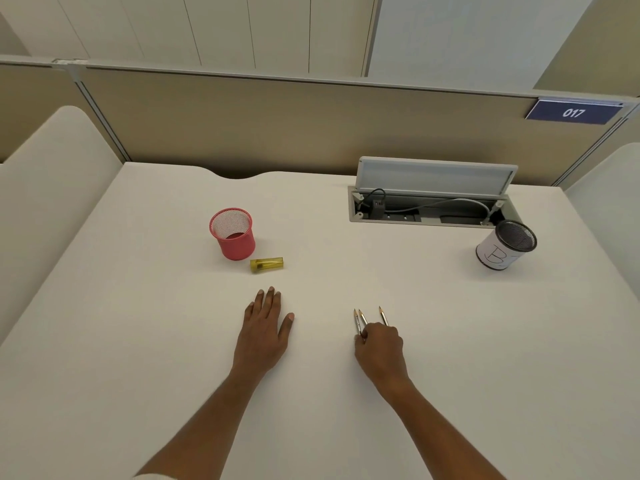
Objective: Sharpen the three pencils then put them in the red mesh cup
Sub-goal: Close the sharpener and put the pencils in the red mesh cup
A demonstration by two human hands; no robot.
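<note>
Three pencils [361, 319] poke out from under my right hand [380, 344], tips pointing away from me; the fingers curl over them on the white desk [346, 410]. My left hand [265, 329] lies flat on the desk with straight fingers and holds nothing. A yellow see-through sharpener [267, 265] lies on its side just beyond the left fingertips. The red mesh cup [232, 233] stands upright behind the sharpener, slightly to its left, with nothing visible inside.
A black mesh cup [506, 244] wrapped in white paper stands at the right, beside an open cable tray [429, 206] with its lid raised. Beige partition walls close off the back and both sides of the desk.
</note>
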